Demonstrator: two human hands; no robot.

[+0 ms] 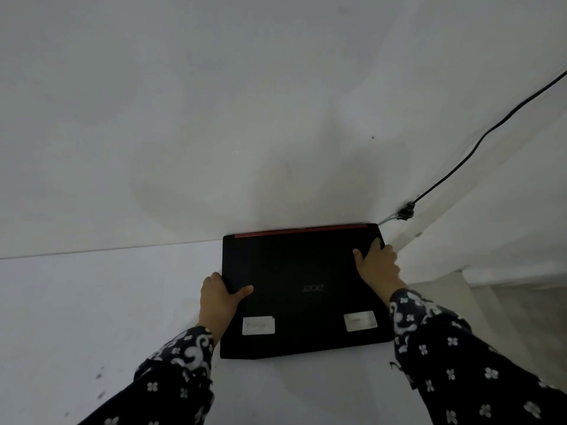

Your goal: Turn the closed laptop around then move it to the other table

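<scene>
The closed laptop (302, 289) lies flat on the white table (92, 302), its red-trimmed edge against the wall (245, 102). The left hand (219, 297) and right hand (376, 265) clasp its side edges, thumbs on the lid. The move to the other table looks not yet begun; whether it has been turned I cannot tell.

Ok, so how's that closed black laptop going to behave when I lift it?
The laptop looks flat and rigid, so it probably won't flex. Its smooth lid may be slippery. Left hand and right hand grip opposite edges, likely enough support.
</scene>
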